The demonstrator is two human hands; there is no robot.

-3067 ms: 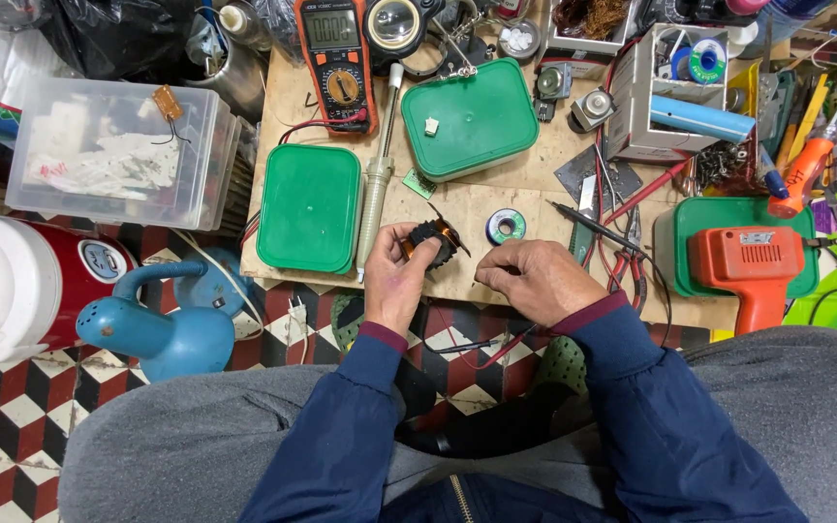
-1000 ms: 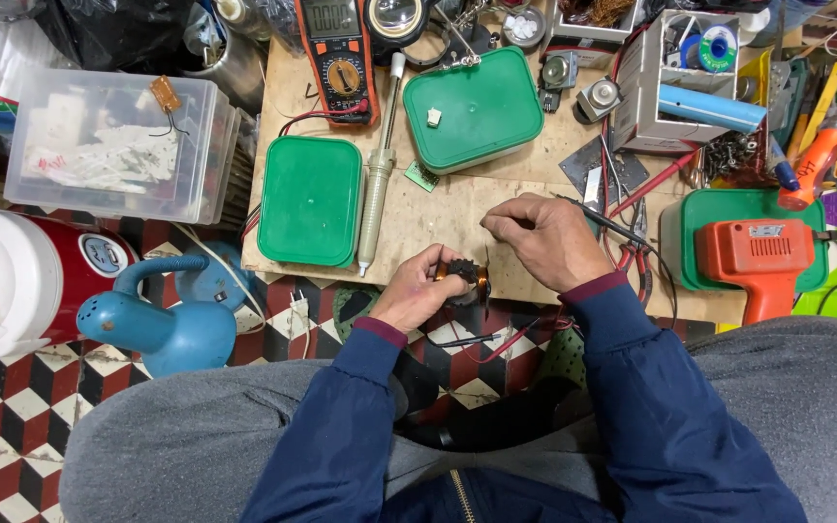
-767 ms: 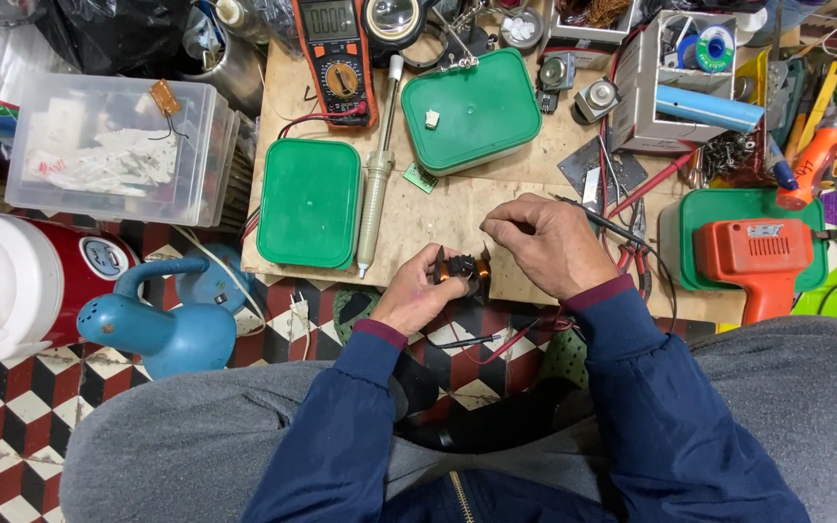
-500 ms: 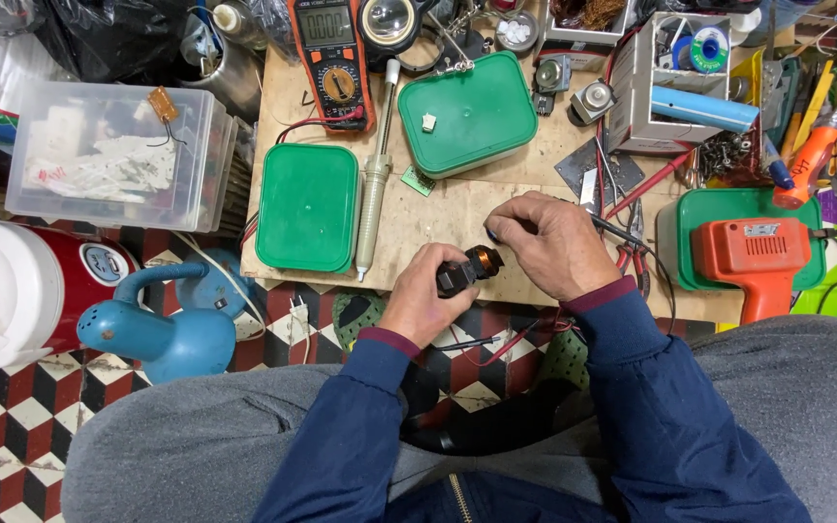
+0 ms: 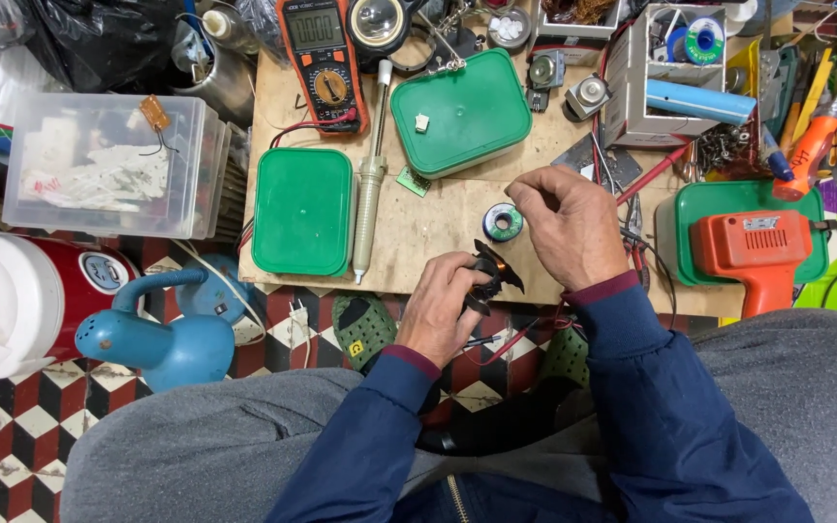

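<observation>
My left hand (image 5: 443, 310) has its fingers clamped on a small black part (image 5: 489, 278) at the near edge of the tabletop (image 5: 418, 218). My right hand (image 5: 569, 225) hovers just above it, fingers pinched together; on what, I cannot tell. A solder spool (image 5: 503, 223) lies beside them, a green box (image 5: 302, 210) further left

Wooden board (image 5: 438, 218) carries green boxes (image 5: 302, 210), multimeter (image 5: 322, 58).
</observation>
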